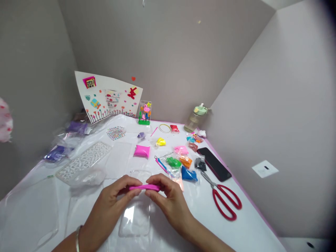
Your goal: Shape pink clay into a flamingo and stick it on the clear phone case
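A strip of bright pink modelling clay (145, 187) is stretched between my two hands. My left hand (115, 199) pinches its left end between thumb and fingers. At the other end my right hand (168, 199) grips it the same way. Below the hands a clear phone case (135, 220) lies flat on the white table, its upper part partly covered by them. Just beyond stands a pink clay packet (142, 151). Green clay (173, 162), orange clay (186, 161) and blue clay (189, 174) sit in small bags to the right of my right hand.
Red-handled scissors (223, 199) and a black phone (214, 163) lie at the right edge. Farther back are a bottle (195, 117), a decorated phone case (145, 112) standing upright and a drawn poster (112, 98). Plastic bags and a patterned sheet (86, 161) spread on the left.
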Available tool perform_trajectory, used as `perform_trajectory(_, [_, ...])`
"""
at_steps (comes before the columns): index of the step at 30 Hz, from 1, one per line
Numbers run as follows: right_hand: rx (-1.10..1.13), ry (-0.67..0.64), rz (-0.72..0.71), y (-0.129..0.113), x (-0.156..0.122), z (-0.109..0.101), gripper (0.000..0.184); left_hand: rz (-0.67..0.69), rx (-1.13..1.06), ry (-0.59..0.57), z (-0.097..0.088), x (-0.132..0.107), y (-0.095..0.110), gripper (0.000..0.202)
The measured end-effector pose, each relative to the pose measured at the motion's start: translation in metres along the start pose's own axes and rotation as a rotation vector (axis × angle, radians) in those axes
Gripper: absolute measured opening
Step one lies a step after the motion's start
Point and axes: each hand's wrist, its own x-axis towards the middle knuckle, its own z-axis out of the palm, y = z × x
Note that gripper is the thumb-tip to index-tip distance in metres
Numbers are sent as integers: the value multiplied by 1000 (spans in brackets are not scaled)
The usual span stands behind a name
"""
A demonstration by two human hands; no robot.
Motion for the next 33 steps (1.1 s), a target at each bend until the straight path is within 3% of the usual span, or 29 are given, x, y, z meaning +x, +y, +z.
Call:
perform_trajectory(3, [2,2,3,1,1,0,8,-28,-4,39,-1,0,-1,19])
perform_trajectory(8, [21,5,-3,2,1,0,12,-13,38,-57,0,-1,-2,17])
perform_trajectory(12, [26,39,5,0,1,0,10,14,60,-7,1,0,-3,14])
perform_trajectory(18, [61,-5,31,-4,0,1,10,28,65,-101,2,0,-1,17])
perform_trajectory(22, [74,25,10,-1,0,1,8,-36,63,-58,2,-2,-2,17])
perform_trajectory(27, [39,13,-40,-1,1,1,9,8,59,-57,1,-4,-2,16])
perform_trajectory(33, [93,6,64,-3,1,1,12,-55,33,-40,-1,-2,0,23])
